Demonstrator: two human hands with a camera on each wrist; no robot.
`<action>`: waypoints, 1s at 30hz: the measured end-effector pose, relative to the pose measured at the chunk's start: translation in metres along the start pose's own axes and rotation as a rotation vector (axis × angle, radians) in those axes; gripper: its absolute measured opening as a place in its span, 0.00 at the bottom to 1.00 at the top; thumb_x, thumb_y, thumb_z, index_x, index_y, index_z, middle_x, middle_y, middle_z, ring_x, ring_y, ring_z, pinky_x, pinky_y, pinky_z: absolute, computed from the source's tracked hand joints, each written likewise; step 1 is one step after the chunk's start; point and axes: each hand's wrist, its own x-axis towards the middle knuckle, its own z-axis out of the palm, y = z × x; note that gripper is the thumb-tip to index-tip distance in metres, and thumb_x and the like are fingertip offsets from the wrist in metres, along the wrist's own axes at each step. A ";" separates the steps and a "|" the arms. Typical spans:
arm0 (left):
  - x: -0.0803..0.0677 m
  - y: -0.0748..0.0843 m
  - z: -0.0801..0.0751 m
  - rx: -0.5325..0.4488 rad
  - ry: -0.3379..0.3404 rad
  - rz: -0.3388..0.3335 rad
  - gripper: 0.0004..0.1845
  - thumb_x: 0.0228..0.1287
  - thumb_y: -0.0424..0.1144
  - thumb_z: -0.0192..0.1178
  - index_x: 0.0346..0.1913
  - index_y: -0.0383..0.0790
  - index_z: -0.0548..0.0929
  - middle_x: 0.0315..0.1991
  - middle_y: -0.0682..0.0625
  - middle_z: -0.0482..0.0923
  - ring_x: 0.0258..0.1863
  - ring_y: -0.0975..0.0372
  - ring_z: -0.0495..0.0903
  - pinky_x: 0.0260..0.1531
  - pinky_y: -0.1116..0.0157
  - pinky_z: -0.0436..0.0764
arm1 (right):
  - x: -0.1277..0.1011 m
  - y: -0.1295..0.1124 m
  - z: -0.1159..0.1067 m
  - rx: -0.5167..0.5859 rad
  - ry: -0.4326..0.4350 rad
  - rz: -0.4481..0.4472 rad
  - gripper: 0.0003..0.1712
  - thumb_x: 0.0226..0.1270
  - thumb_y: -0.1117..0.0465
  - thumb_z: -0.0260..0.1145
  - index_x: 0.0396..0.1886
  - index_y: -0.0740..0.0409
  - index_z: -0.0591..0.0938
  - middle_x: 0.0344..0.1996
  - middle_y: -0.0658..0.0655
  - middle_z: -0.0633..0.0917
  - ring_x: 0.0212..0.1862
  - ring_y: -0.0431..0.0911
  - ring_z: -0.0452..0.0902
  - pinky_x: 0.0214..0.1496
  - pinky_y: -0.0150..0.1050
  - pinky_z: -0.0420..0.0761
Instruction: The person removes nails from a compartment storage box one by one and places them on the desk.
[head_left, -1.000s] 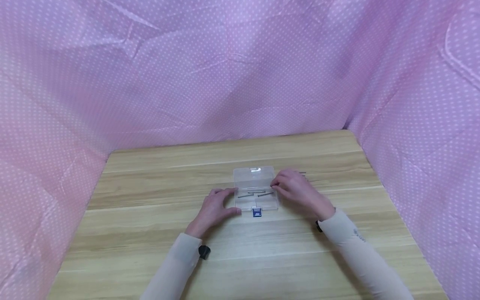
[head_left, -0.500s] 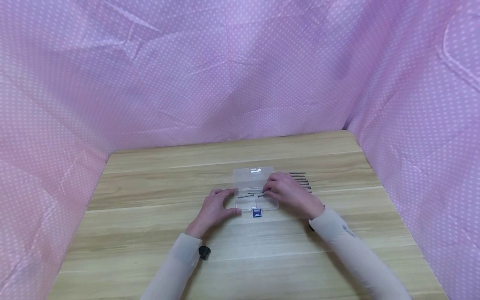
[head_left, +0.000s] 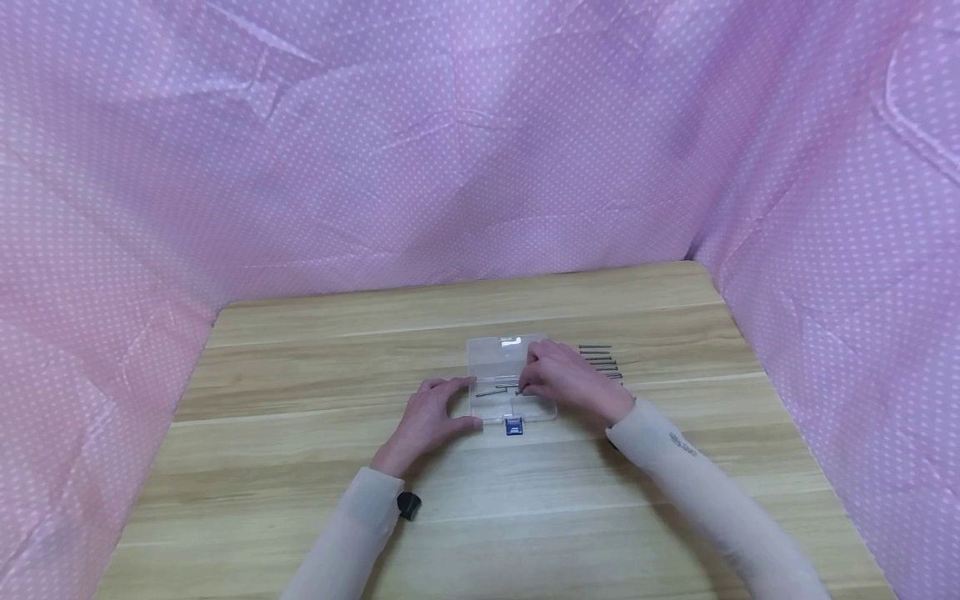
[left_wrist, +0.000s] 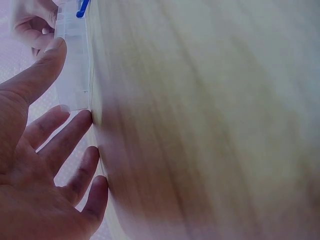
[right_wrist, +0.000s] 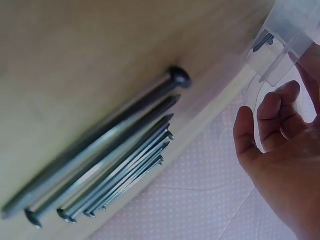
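A clear plastic box point(head_left: 491, 408) lies on the table with its lid point(head_left: 491, 354) folded back. My left hand point(head_left: 429, 419) grips its left end, thumb at the front corner and forefinger at the back; the left wrist view shows its other fingers spread beside the box. Several steel nails, such as one long nail point(head_left: 491, 392), lie inside. My right hand point(head_left: 567, 377) reaches in from the right, its curled fingertips pinching at a nail point(head_left: 518, 392) that they largely cover. In the right wrist view its thumb is hidden.
To the right of the box, several nails point(head_left: 597, 359) lie side by side in a row on the wooden table point(head_left: 337, 358). A blue latch point(head_left: 513, 426) sticks out at the box's front. Pink dotted cloth point(head_left: 465, 167) hangs around the table's back and sides.
My right hand has moved left from the box's right edge to over the nails inside, uncovering the row on the table. The left hand and the box have stayed put.
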 end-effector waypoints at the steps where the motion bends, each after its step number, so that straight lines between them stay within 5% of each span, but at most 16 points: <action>1: 0.000 0.000 0.000 0.001 0.000 0.000 0.41 0.56 0.57 0.77 0.73 0.56 0.76 0.69 0.44 0.73 0.71 0.45 0.66 0.68 0.41 0.68 | 0.001 0.000 0.000 -0.008 -0.002 -0.007 0.05 0.65 0.59 0.76 0.40 0.47 0.93 0.35 0.44 0.77 0.40 0.42 0.69 0.44 0.38 0.72; 22: 0.002 0.001 -0.001 0.018 0.008 0.023 0.41 0.55 0.56 0.78 0.72 0.54 0.76 0.69 0.43 0.75 0.71 0.45 0.66 0.69 0.41 0.67 | 0.008 -0.004 0.001 -0.098 -0.076 -0.012 0.02 0.69 0.58 0.72 0.37 0.47 0.90 0.41 0.47 0.77 0.49 0.46 0.68 0.52 0.46 0.68; 30: 0.002 0.000 0.000 0.014 0.012 0.034 0.41 0.55 0.56 0.77 0.72 0.54 0.76 0.68 0.44 0.75 0.71 0.45 0.67 0.68 0.42 0.67 | 0.006 0.001 0.002 -0.036 -0.084 0.002 0.03 0.73 0.57 0.69 0.38 0.47 0.88 0.44 0.47 0.78 0.50 0.46 0.67 0.55 0.47 0.69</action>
